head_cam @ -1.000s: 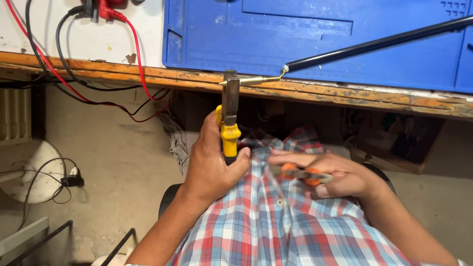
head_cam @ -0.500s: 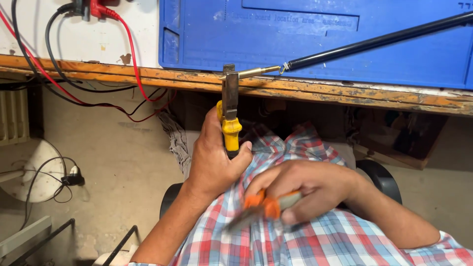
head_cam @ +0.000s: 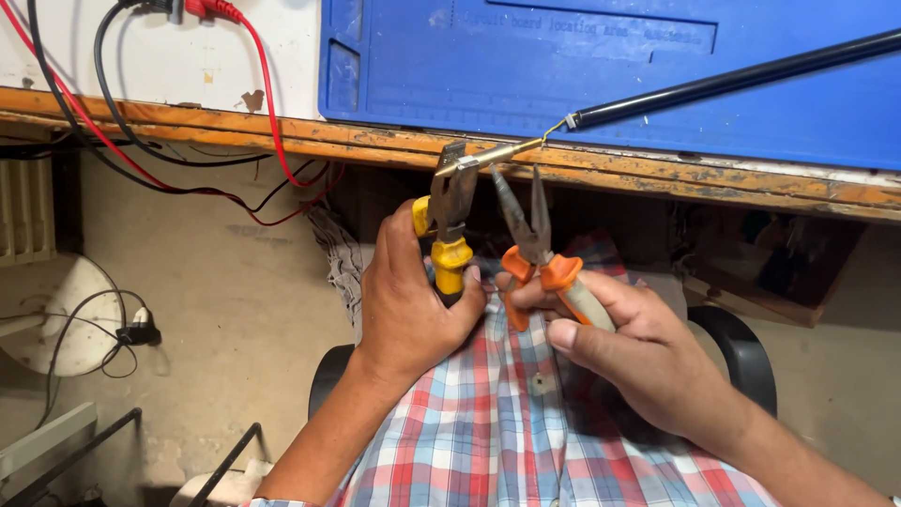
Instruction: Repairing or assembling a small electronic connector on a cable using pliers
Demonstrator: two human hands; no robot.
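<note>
My left hand [head_cam: 408, 305] grips yellow-handled combination pliers [head_cam: 450, 221] upright, their jaws clamped on the brass tip [head_cam: 496, 155] of a long black rod [head_cam: 741, 80] that lies across the bench. My right hand [head_cam: 638, 352] holds orange-handled long-nose pliers [head_cam: 535, 239] pointing up, jaws slightly apart, just below the brass tip and right beside the yellow pliers. Both hands hover over my lap in a plaid shirt, below the bench's worn wooden edge [head_cam: 657, 178].
A blue work mat [head_cam: 601, 66] covers the bench top. Red and black test leads [head_cam: 253, 113] hang over the bench edge at left. A black chair armrest [head_cam: 741, 352] sits at right. On the floor at left lie a white round object [head_cam: 56, 319] and cables.
My right hand has lifted the orange long-nose pliers from my lap up beside the yellow pliers, near the brass tip. The left hand has kept its grip at the rod's tip.
</note>
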